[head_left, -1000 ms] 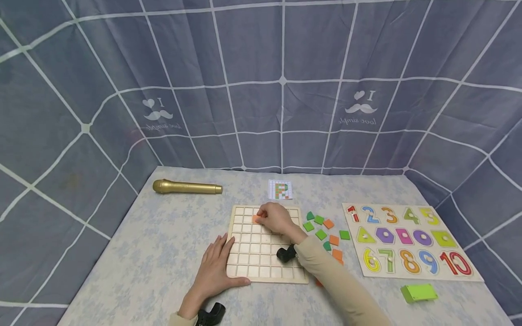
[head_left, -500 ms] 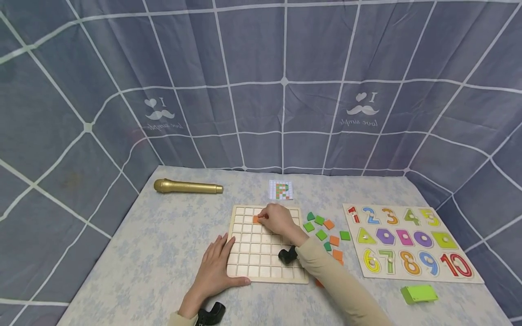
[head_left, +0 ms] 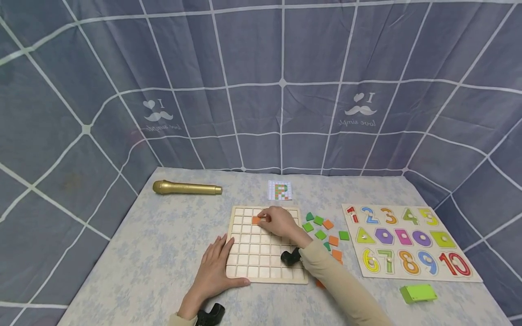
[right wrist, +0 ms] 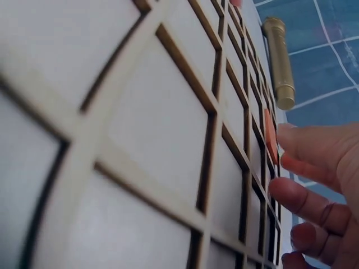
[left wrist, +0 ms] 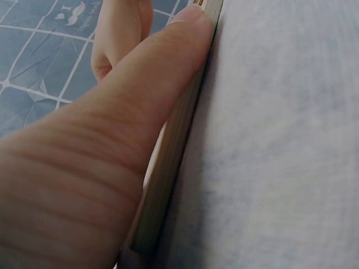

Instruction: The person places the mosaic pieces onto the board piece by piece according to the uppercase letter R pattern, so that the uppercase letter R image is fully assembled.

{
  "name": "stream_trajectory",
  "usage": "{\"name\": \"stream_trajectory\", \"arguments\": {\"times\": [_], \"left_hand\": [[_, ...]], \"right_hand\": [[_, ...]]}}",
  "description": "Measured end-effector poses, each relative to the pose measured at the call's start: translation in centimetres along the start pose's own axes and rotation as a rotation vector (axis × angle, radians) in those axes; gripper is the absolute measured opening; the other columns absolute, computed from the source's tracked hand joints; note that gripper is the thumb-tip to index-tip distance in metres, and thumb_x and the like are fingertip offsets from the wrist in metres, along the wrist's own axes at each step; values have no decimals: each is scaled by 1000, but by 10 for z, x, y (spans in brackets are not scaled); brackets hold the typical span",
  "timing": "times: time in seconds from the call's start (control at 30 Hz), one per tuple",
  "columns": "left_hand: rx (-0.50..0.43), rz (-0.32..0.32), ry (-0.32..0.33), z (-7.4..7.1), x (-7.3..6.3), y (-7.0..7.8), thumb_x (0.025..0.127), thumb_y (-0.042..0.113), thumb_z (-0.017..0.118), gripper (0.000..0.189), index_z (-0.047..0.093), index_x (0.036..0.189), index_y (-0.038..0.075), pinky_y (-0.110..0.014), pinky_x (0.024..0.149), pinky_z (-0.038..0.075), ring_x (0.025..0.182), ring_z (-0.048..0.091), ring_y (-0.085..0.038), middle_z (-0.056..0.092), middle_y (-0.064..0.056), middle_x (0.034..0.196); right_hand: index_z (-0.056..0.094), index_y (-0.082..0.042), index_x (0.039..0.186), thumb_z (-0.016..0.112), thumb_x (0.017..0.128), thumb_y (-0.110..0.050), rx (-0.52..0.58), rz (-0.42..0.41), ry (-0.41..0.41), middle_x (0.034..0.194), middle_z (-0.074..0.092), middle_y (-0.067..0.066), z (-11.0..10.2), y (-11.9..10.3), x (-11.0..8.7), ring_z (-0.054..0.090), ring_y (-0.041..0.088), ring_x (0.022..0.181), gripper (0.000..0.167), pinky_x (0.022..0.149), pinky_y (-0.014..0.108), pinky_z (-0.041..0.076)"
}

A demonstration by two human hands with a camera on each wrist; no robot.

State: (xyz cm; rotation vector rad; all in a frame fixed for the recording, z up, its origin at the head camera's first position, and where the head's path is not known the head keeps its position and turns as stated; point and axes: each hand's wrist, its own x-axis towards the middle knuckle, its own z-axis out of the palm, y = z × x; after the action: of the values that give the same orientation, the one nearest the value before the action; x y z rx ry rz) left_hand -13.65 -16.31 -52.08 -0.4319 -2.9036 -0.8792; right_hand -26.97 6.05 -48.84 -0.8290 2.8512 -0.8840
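Your right hand (head_left: 280,222), thumb and fingers parted, nothing visibly gripped, has eased back from orange tile (head_left: 255,220), lying near far edge of board (head_left: 254,260); seemingly placed. Your left hand (head_left: 216,268), fingers spread, braces near-left corner.

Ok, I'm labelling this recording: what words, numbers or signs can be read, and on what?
"I", heart, moustache, "love simple": mirrored, twice on the curtain.
"1 2 3 4 5 6 7 8 9 10": number board.
Pattern card: any print too small to read.
Grid board, orange tile: no text seen.
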Motion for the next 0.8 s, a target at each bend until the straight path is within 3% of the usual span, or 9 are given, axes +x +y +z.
{"name": "stream_trajectory", "arguments": {"times": [0.13, 0.4, 0.6, 0.8], "left_hand": [[7, 20, 16, 0, 0, 1, 61, 71, 73, 117, 35, 146, 2, -58, 107, 17, 138, 18, -40, 28, -23, 149], [24, 16, 9, -2, 1, 1, 61, 73, 72, 117, 35, 146, 2, -59, 107, 18, 138, 17, -41, 27, -22, 149], [19, 9, 9, 0, 0, 0, 59, 72, 73, 118, 35, 146, 2, -56, 109, 16, 139, 16, -39, 27, -22, 149], [15, 20, 28, 1, 0, 0, 59, 72, 74, 117, 36, 145, 1, -57, 108, 17, 138, 18, -40, 28, -23, 148]], "right_hand": [[71, -12, 112, 66, 92, -26, 26, -10, 43, 73, 56, -9, -7, 5, -8, 44, 7, 54, 25, 51, 25, 38], [73, -7, 107, 72, 87, -22, 63, -20, 240, 78, 60, -4, -30, 18, -28, 40, 7, 48, 25, 45, 25, 35], [75, -6, 102, 76, 83, -24, 51, 30, 357, 78, 63, -3, -44, 36, -42, 44, 8, 53, 26, 47, 27, 38], [75, -6, 103, 77, 81, -27, 28, 86, 402, 78, 64, -2, -54, 56, -55, 45, 10, 55, 30, 47, 28, 38]]}}
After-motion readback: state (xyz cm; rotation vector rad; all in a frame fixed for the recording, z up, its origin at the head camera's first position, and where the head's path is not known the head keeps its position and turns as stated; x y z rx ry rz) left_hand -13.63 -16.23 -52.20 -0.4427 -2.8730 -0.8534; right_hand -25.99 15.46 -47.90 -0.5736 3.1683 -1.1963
